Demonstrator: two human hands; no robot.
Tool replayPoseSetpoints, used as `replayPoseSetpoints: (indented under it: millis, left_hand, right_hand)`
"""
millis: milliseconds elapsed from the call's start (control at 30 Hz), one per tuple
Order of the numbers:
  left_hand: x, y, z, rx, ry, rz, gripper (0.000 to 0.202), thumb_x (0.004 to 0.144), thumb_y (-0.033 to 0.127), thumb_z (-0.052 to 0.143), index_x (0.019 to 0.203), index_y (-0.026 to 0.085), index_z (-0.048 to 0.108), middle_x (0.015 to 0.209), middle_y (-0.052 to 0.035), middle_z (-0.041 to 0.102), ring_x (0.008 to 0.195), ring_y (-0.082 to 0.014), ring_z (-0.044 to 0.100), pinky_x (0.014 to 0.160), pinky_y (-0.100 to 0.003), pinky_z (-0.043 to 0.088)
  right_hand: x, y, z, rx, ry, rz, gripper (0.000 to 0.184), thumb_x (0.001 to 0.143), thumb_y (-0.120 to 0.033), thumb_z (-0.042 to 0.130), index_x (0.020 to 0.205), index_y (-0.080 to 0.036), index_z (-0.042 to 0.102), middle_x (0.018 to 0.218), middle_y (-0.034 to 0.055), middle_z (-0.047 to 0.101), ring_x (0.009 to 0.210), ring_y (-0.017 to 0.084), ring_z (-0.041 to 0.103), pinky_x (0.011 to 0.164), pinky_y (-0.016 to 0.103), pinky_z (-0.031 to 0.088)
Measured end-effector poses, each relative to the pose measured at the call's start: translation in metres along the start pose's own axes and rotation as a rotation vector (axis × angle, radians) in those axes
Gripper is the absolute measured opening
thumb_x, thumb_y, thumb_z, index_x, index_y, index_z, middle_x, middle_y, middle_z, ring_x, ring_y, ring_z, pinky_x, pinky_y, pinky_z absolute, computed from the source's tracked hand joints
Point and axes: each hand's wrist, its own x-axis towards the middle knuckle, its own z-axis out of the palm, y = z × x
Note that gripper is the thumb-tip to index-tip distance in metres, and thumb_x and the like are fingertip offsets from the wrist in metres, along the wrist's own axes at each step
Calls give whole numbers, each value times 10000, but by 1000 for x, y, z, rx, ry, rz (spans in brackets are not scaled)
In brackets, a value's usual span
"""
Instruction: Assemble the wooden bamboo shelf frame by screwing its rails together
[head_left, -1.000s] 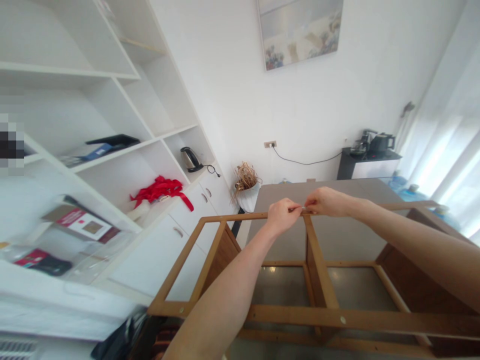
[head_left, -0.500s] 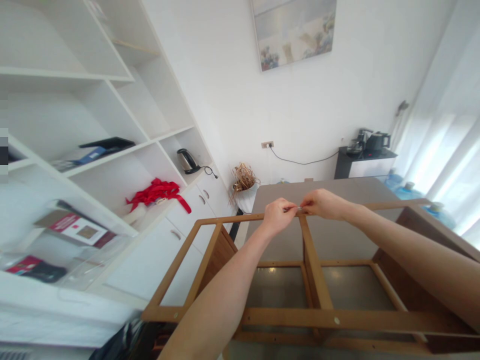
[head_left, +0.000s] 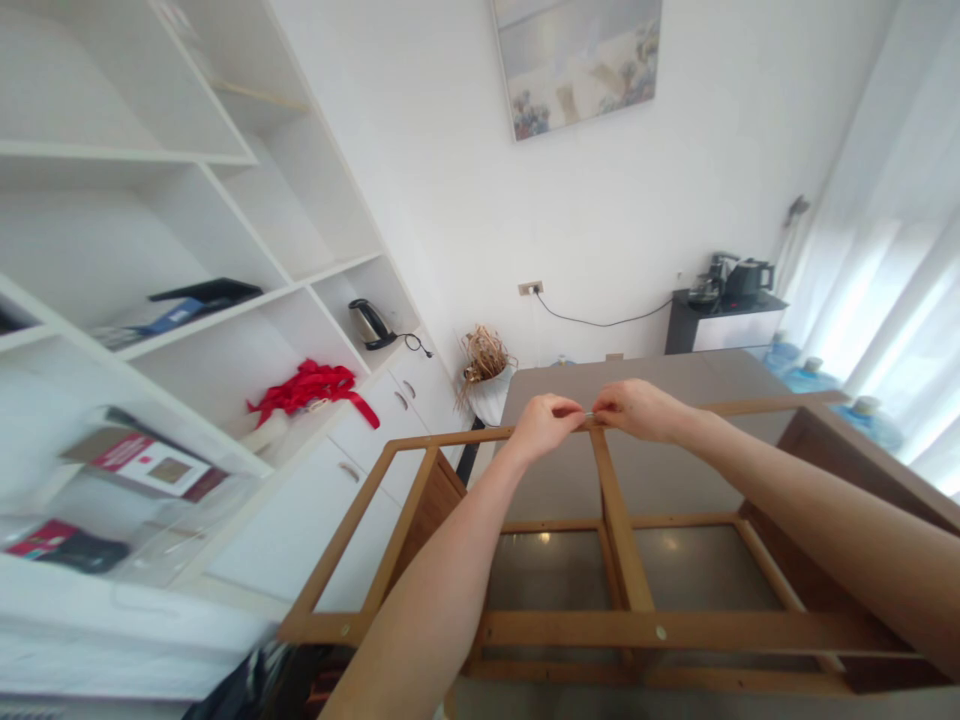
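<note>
A wooden furniture frame (head_left: 570,630) of brown rails and posts stretches across the space before me. Over its far rail, where a cross rail (head_left: 616,520) meets it, my two hands come together. My left hand (head_left: 541,428) is closed in a pinch, thumb and forefinger at a small shiny piece (head_left: 589,414). From the other side my right hand (head_left: 636,408) pinches the same piece with its fingertips. It looks thin and silvery, too small to name, and the fingers mostly cover it.
A grey table (head_left: 675,375) stands just beyond the frame. White shelving (head_left: 330,260) on the left holds a kettle (head_left: 371,324), red ribbon (head_left: 307,390) and boxes. At the right are a low black cabinet (head_left: 679,325) and blue water bottles (head_left: 811,376).
The whole view has shifted slightly left. Both hands stay at the same spot over the far rail, their fingertips still meeting, with the left fingers slightly changed.
</note>
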Motion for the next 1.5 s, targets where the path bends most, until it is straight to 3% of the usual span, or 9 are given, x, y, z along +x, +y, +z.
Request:
replayPoseSetpoints:
  millis: [167,400,633,1067,1500]
  left_hand:
    - [3,-1,-2,-38,-38,-29,202,787,315,624,843,164,746,856,-30,723,780,-161,647,714,-244,495]
    - [-1,-3,-13,-12,-110,-24,272,798,375,588,870,159,736,868,-25,718,798,-163,629,705,-236,465]
    - [-3,-10,-23,55,-207,-73,480,822,548,484,766,143,735,605,-9,646,577,-142,564,535,-235,374]
    - [-1,-6,-15,150,-122,-190,549,799,610,458,622,149,698,497,-14,585,540,-145,527,524,-239,337]
    - [6,-7,-9,167,-96,-258,589,777,667,459,574,160,679,524,-42,629,518,-151,561,526,-246,377]
  right_hand:
    - [-4,-8,1,-72,24,11,253,838,-227,454,769,-180,693,826,60,695,739,158,586,604,239,315]
    - [-3,-13,4,-126,51,114,335,897,-362,420,731,-179,645,751,64,678,667,151,574,547,247,274]
    - [-3,-17,7,-179,46,148,350,921,-433,416,790,-191,631,819,53,690,725,165,611,560,248,291]
    - [-2,-31,12,-266,61,203,331,952,-375,387,931,-137,615,947,145,695,863,228,662,644,257,413]
    - [1,-37,16,-252,69,294,359,952,-344,355,970,-121,635,979,181,696,896,246,665,723,290,453]
